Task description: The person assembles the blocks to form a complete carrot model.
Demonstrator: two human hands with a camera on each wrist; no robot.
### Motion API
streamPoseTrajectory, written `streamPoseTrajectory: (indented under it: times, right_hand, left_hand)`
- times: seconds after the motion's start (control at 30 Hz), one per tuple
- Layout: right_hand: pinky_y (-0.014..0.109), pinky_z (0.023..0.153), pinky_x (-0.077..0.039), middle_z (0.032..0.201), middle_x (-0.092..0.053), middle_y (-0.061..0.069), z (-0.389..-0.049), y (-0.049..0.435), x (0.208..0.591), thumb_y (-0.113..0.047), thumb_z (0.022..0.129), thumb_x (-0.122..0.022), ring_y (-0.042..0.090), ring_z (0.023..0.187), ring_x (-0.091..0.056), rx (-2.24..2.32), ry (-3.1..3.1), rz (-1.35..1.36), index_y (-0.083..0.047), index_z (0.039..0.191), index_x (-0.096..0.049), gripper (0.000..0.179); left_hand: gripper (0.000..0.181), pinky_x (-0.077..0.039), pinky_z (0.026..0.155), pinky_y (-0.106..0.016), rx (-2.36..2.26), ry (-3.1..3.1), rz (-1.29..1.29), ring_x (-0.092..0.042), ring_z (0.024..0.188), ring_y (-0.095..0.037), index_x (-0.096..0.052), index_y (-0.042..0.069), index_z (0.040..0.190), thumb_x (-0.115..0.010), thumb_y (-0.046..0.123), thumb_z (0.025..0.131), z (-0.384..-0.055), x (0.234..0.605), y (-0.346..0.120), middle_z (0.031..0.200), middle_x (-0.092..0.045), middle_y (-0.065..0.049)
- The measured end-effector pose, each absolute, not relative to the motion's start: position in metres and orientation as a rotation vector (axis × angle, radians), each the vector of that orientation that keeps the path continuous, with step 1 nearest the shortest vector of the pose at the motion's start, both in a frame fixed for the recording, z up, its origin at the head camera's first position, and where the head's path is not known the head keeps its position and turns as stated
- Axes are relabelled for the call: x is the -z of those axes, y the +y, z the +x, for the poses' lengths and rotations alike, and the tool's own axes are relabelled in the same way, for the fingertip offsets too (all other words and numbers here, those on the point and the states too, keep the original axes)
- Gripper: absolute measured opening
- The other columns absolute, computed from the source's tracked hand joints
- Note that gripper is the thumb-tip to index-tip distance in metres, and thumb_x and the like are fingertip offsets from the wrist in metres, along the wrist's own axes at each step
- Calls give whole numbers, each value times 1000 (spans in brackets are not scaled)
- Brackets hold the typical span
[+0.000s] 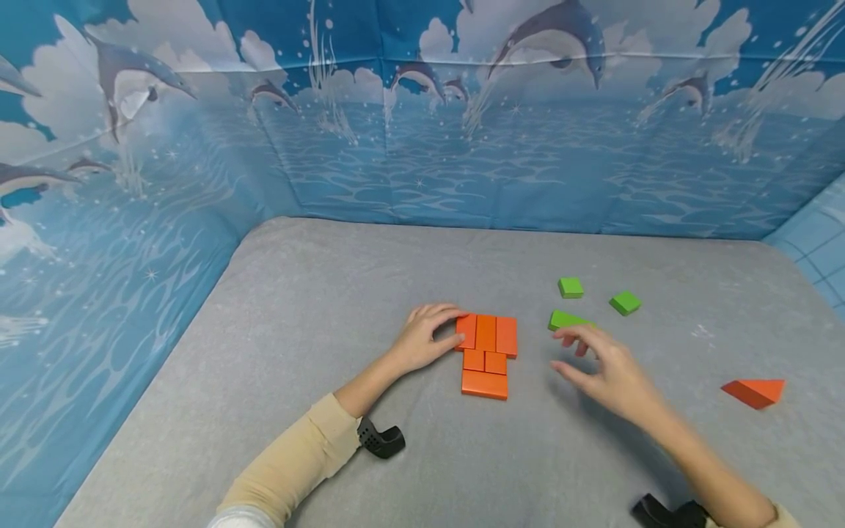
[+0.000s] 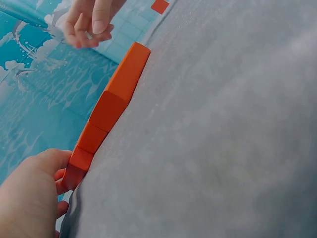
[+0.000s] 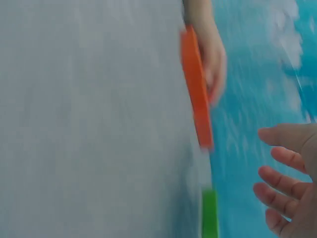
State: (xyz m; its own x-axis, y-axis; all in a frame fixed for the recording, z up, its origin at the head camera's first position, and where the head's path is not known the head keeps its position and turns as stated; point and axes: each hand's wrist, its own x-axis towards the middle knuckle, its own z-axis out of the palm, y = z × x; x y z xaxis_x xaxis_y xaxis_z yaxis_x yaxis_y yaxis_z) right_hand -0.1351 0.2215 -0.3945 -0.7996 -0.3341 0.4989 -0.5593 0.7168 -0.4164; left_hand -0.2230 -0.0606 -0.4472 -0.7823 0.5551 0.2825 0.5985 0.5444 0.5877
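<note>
grn block [image 1: 564, 319] pt hidden, R hand [image 1: 612, 372] nr

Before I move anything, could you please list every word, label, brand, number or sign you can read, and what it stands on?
There are none that I can read.
The orange blocks and green blocks show no lettering.
The backdrop shows printed dolphins and water, no words.
The faint white marks on the gray table form no letter or number I can make out.
</note>
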Motion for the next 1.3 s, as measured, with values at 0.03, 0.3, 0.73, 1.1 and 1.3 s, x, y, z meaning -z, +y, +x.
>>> streamPoseTrajectory:
  times: [0.03, 0.3, 0.73, 1.1, 1.3]
  right_hand:
    - [30, 59, -41, 88, -60, 5, -135, 232, 393, 1, 62, -80, 11, 73, -48, -760, -2541, 657, -4, 104, -60, 47]
    - [31, 68, -35, 103, -58, 13, -139, 347, 413, -4, 68, -78, 13, 89, -46, -569, -2642, 462, -4, 114, -56, 51]
    - [13, 88, -24, 103, -54, 26, -104, 445, 429, -13, 59, -84, 30, 92, -41, -380, -2794, 274, 5, 106, -56, 58]
    - [4, 78, -15, 98, -55, 25, -101, 474, 461, -12, 60, -83, -24, 91, -22, -557, -2740, 206, 6, 101, -59, 51]
    - [10, 73, -18, 93, -56, 19, -101, 468, 458, -8, 59, -83, -23, 90, -25, -585, -2710, 200, 6, 98, -59, 47]
  left_hand:
    - [41, -21, 105, -45, 1066, -2706, -1012, -41, 121, -22, -56, 15, 126, -59, 30, 88, -223, 447, -61, 129, -51, -5]
    - [41, -21, 105, -46, 1062, -2702, -1011, -41, 121, -23, -56, 15, 126, -59, 30, 88, -223, 448, -60, 129, -52, -5]
    - [40, -20, 105, -47, 1076, -2693, -1003, -41, 122, -23, -56, 15, 125, -59, 29, 88, -223, 449, -59, 129, -51, -6]
    - [41, -21, 104, -47, 1076, -2687, -1006, -41, 121, -23, -56, 15, 126, -60, 30, 88, -223, 449, -60, 129, -52, -4]
    - [41, -21, 104, -47, 1069, -2688, -1012, -42, 121, -23, -56, 15, 126, -60, 30, 88, -223, 449, -60, 129, -52, -4]
